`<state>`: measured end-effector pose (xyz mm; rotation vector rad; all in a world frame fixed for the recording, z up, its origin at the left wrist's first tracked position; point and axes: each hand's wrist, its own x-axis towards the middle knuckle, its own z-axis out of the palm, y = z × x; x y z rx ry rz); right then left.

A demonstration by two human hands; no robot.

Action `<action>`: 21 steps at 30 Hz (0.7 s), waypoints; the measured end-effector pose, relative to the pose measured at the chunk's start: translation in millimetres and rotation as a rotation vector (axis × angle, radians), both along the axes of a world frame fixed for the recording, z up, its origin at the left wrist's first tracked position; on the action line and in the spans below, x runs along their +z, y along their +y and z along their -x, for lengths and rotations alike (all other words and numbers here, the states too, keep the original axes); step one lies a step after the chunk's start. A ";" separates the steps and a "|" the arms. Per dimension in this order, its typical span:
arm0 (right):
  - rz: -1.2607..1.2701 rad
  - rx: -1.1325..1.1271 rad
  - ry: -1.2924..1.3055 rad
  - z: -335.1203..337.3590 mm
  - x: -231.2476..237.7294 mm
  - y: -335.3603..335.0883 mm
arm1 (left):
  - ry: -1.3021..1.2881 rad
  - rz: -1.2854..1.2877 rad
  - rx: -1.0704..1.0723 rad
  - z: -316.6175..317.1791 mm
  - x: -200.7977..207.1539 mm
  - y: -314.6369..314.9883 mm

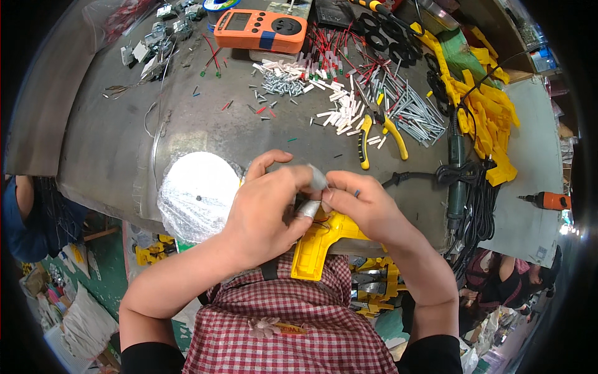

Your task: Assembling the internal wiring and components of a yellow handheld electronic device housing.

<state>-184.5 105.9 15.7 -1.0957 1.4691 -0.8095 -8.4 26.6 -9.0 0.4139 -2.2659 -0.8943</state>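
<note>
Both hands meet above a yellow plastic housing (309, 254) at the table's front edge, which has thin dark and red wires inside. My left hand (265, 206) is closed in a pinch, with grey tape wrapped round its thumb and index fingertips. Opposite it, my right hand (364, 202) pinches with thumb and index finger. A thin wire (327, 187) shows between the fingertips; its ends are hidden. By the right fingers a small blue piece (357, 193) shows. Left of my left hand lies a white disc (196, 193) wrapped in clear film.
Yellow-handled pliers (381, 134) lie ahead, near white sleeves (342, 106), screws (280, 82) and long bolts (414, 109). An orange multimeter (261, 30) stands at the back. On the right are a soldering-iron-like tool (456, 174), black cables (483, 215), yellow housings (492, 118) and an orange screwdriver (548, 201).
</note>
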 end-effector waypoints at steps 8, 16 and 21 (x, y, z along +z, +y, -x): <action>0.492 0.087 0.583 0.4 0.6 1.3 | 0.030 -0.139 0.126 7.7 -0.9 -0.2; 0.378 0.173 0.431 9.9 6.9 1.3 | -0.068 -0.575 0.046 2.6 14.4 -8.4; 0.161 -0.099 -0.038 20.7 0.3 7.1 | -0.142 -0.010 -0.037 -2.6 51.1 -16.6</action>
